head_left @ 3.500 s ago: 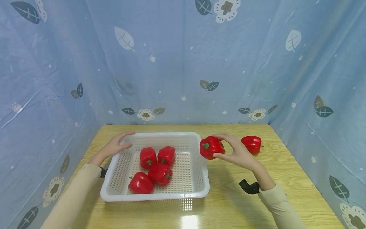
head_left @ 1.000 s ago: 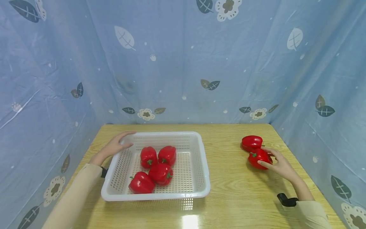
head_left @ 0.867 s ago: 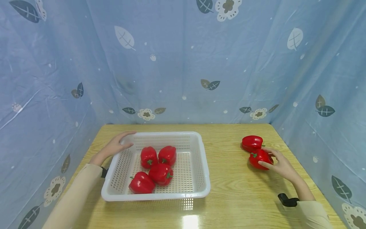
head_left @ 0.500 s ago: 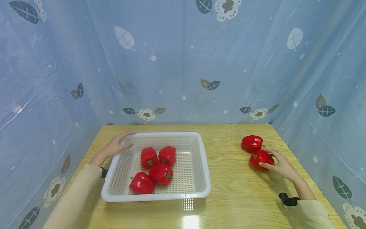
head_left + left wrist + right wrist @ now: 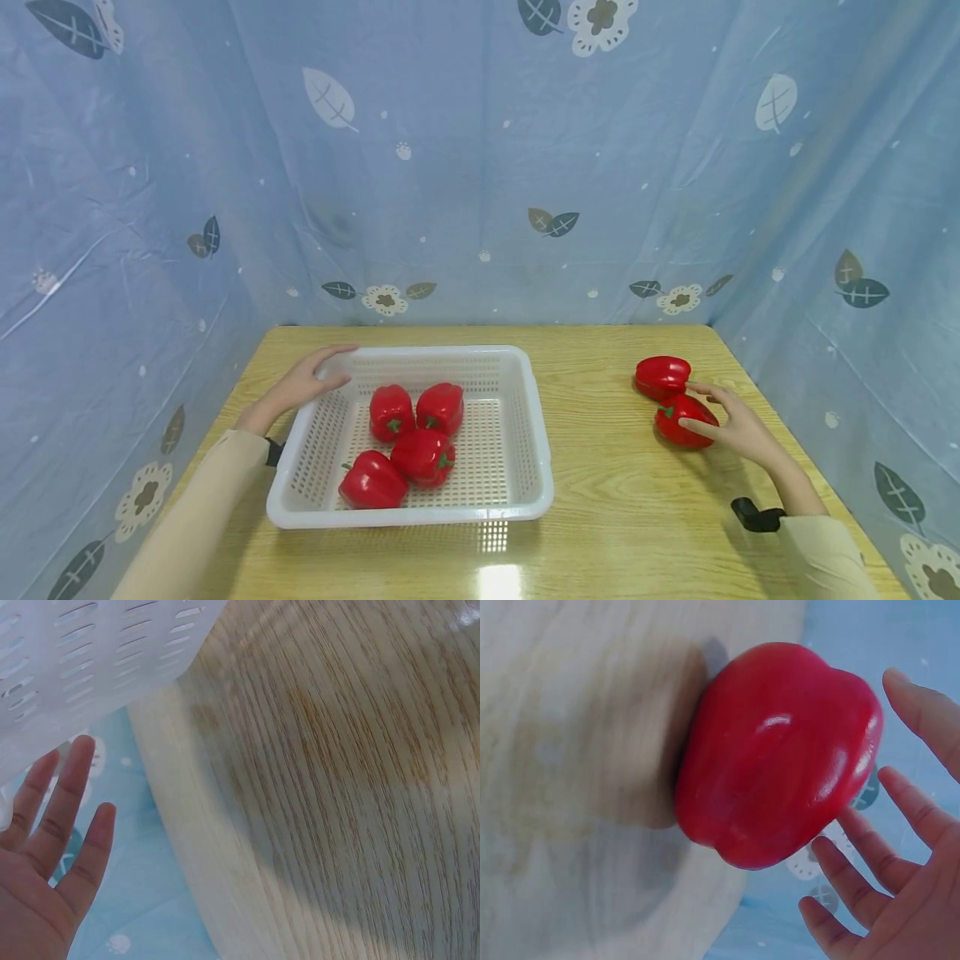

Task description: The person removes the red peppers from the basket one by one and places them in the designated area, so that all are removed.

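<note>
One red pepper (image 5: 684, 420), beside your spread-fingered right hand (image 5: 744, 428): stem (image 5: 665, 411) leftward, long axis crosswise, wide tabletop (image 5: 600, 467) toward the basket (image 5: 541, 446) and your spread-fingered left hand (image 5: 300, 385).

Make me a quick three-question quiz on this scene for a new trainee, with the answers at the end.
1. Count: how many red peppers lie inside the white basket?
2. True or false: every pepper in view is inside the basket.
3. Multiple choice: which hand is at the basket's rim?
A) left only
B) right only
C) both

Key:
1. Four.
2. False: two loose peppers are on the wooden table, outside the basket.
3. A: the left hand is there; the right hand is by the nearer loose pepper.
</note>
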The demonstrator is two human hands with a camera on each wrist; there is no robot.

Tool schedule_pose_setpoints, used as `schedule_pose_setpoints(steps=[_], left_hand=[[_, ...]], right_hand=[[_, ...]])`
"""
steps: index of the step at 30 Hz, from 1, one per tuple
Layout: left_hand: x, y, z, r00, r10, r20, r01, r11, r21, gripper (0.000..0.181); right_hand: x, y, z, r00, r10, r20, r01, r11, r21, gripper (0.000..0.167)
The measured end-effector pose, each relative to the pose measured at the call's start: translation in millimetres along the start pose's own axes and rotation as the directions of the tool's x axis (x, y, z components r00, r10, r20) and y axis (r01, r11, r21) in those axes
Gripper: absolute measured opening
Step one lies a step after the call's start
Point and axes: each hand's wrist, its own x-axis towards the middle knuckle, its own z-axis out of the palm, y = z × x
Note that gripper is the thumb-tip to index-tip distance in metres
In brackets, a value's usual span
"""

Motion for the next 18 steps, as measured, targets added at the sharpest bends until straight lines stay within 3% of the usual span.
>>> schedule_pose_setpoints(steps=[18], left_hand=[[0.6, -2.7, 0.0, 1.000, 0.001, 0.011, -0.001, 1.000, -0.027, 0.054]], right_hand=[[35.6, -31.7, 1.2, 0.999, -0.048, 0.022, 0.048, 0.999, 0.003, 0.063]])
